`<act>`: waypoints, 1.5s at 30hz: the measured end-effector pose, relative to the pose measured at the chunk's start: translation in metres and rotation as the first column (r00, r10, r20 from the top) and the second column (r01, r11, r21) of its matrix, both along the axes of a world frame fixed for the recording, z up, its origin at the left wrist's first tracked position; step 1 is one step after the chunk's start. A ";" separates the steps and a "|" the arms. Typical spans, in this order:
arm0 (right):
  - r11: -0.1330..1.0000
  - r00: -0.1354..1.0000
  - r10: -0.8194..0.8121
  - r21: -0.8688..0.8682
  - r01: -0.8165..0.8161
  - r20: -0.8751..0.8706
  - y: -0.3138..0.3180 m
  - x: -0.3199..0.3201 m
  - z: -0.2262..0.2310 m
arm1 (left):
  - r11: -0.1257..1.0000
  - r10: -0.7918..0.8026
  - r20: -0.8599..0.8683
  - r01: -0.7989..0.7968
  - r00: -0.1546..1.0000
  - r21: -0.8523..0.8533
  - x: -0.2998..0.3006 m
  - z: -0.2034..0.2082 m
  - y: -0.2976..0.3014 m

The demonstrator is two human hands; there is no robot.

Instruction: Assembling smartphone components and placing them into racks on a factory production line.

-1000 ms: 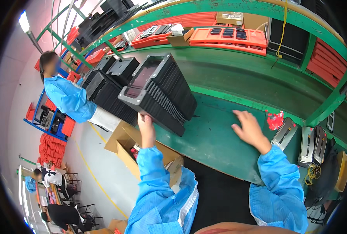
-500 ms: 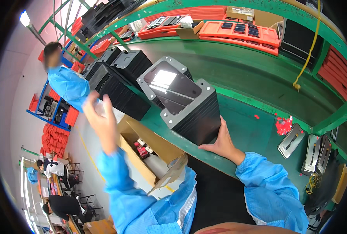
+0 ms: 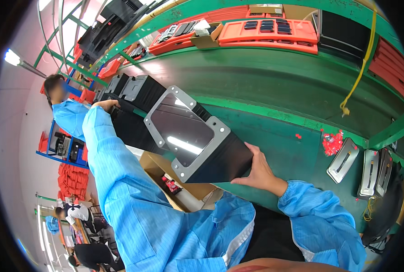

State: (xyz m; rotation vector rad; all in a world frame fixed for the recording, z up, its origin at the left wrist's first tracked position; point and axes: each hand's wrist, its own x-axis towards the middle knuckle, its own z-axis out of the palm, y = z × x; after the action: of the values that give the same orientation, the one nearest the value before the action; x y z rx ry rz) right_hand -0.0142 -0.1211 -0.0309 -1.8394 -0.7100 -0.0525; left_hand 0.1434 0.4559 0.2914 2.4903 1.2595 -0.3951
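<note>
On the green bench before me stands a stack of black trays point(image 3: 220, 158). Its grey top plate has a notched outline and pale round dots at the corners. A glossy dark panel point(image 3: 183, 129) lies in that plate, reflecting the lights. My right hand point(image 3: 261, 171) wraps round the near right side of this stack, thumb below and fingers along the edge. My left arm stretches far left, and my left hand point(image 3: 105, 105) bends over the top edge of another black tray stack point(image 3: 131, 122). Its fingers are partly hidden there.
An open cardboard box point(image 3: 154, 165) with red items stands below the bench edge. Metal plates point(image 3: 342, 161) and red bits point(image 3: 332, 144) lie at the right. Red trays point(image 3: 270, 36) fill the shelf above; a yellow cord point(image 3: 360, 68) hangs down. A co-worker point(image 3: 68, 111) stands far left.
My left hand has moved from mid-air down and leftward onto the far black stack. The view has shifted and my left arm now reaches out. My right hand keeps its hold on the near stack.
</note>
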 end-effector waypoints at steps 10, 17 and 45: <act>0.999 1.000 0.016 0.048 -0.016 -0.011 0.002 0.004 0.000 | 0.938 0.044 0.337 0.077 0.941 -0.338 -0.037 0.013 0.022; 0.999 1.000 -0.021 0.039 0.021 -0.013 -0.006 0.003 0.000 | 0.877 0.442 0.454 -0.266 0.773 -0.401 -0.101 0.044 -0.078; 0.982 1.000 -0.011 0.191 0.012 -0.006 -0.012 -0.001 -0.007 | 0.994 -0.061 -0.147 0.048 0.987 -0.095 -0.109 0.048 -0.455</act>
State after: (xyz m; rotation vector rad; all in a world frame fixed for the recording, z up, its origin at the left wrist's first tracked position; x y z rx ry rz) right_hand -0.0149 -0.1326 -0.0383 -1.6590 -0.6675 -0.1191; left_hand 0.0343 0.0012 0.3397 2.4609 1.2013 -0.6499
